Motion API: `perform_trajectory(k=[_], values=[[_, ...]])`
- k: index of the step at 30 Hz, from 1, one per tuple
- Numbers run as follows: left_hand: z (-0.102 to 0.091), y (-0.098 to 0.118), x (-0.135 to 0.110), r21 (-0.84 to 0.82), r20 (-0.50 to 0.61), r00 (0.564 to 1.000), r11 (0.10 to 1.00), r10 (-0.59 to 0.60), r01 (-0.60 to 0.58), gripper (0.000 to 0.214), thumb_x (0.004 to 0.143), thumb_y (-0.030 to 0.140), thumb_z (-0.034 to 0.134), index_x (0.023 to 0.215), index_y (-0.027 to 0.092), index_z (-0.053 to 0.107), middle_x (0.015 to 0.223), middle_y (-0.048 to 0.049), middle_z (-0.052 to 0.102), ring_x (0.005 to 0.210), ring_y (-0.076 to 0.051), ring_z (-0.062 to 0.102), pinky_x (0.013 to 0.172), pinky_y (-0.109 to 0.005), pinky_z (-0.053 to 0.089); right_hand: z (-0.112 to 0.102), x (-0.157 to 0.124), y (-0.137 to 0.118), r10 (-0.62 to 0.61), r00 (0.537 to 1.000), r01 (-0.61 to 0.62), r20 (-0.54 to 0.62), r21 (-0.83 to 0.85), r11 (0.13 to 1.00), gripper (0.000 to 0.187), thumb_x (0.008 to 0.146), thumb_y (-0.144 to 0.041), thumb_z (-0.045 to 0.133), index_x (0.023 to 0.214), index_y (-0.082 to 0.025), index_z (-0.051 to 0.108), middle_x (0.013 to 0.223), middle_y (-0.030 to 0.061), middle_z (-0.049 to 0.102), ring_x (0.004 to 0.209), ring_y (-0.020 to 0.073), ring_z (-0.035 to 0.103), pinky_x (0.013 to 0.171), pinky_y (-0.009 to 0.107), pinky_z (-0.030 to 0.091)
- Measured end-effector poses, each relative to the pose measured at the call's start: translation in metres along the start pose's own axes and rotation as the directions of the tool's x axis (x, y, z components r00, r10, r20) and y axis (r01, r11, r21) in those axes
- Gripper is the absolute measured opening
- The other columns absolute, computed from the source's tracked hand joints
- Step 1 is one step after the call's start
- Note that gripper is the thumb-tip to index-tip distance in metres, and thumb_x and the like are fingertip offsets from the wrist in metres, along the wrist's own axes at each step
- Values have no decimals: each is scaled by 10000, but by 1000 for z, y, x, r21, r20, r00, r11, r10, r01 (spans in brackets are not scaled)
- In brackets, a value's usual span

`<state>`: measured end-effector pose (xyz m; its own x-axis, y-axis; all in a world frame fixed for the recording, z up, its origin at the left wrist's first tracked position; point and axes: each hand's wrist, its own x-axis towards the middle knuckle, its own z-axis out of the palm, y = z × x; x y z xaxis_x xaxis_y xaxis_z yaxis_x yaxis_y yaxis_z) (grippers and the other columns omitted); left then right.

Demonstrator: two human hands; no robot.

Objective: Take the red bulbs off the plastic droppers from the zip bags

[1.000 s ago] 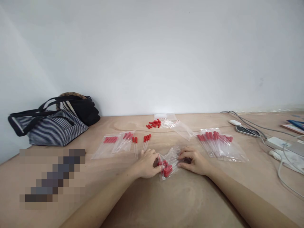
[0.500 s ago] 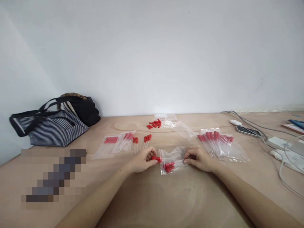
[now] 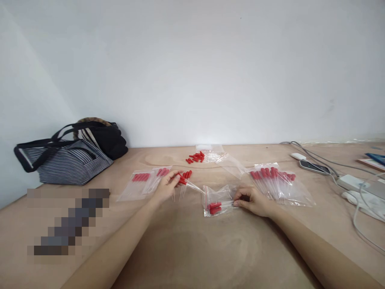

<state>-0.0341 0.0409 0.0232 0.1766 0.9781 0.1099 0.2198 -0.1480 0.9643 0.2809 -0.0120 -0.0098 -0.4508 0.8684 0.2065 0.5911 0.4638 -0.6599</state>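
My right hand (image 3: 251,200) pinches the right end of a small clear zip bag (image 3: 218,199) that lies on the wooden table (image 3: 192,249) with a few red-capped droppers inside. My left hand (image 3: 166,185) is out to the left, fingers closed on a clear dropper with a red bulb (image 3: 188,184), its glass tip pointing back toward the bag. It hovers over loose droppers (image 3: 187,175) and next to two filled bags (image 3: 143,183).
A larger bag of droppers (image 3: 278,182) lies right of my right hand. Loose red caps (image 3: 195,157) and empty bags (image 3: 210,149) sit further back. A striped handbag (image 3: 64,158) stands at left. Cables, a phone (image 3: 313,165) and chargers (image 3: 350,180) crowd the right edge.
My left hand drew a dropper out of the small bag and carried it left toward the loose droppers. The right hand stayed on the bag, which now lies flatter.
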Motion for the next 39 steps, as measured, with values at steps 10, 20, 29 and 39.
perform_trajectory(k=[10,20,29,39], values=[[-51,2,53,173,134,980,977,-146,122,161,771,291,562,813,163,475,585,46,572,521,-93,545,534,-227,413,0,0,0,-8,1000,8,-10,7,1000,233,773,-408,571,707,-188,610,730,27,596,688,147,550,648,282,429],[-41,-2,92,583,274,883,796,-380,162,284,860,303,503,1090,138,519,1069,-73,563,896,-181,576,759,-376,496,0,1,-1,3,1000,-3,-18,22,1000,222,768,-396,581,700,-186,605,725,23,595,680,142,548,635,272,426],[-27,1,98,730,278,913,683,-300,2,293,865,308,493,1118,161,509,1131,-74,537,948,-191,559,794,-390,487,0,1,2,4,1000,-4,3,26,1000,206,770,-388,582,718,-189,603,741,20,595,686,139,544,635,271,431],[-11,9,33,690,88,977,696,192,-199,142,821,227,444,874,183,568,888,-49,592,885,-201,529,809,-323,407,0,1,1,-9,1000,9,-10,11,1000,186,766,-368,592,711,-191,598,731,16,600,689,139,546,651,279,433]])
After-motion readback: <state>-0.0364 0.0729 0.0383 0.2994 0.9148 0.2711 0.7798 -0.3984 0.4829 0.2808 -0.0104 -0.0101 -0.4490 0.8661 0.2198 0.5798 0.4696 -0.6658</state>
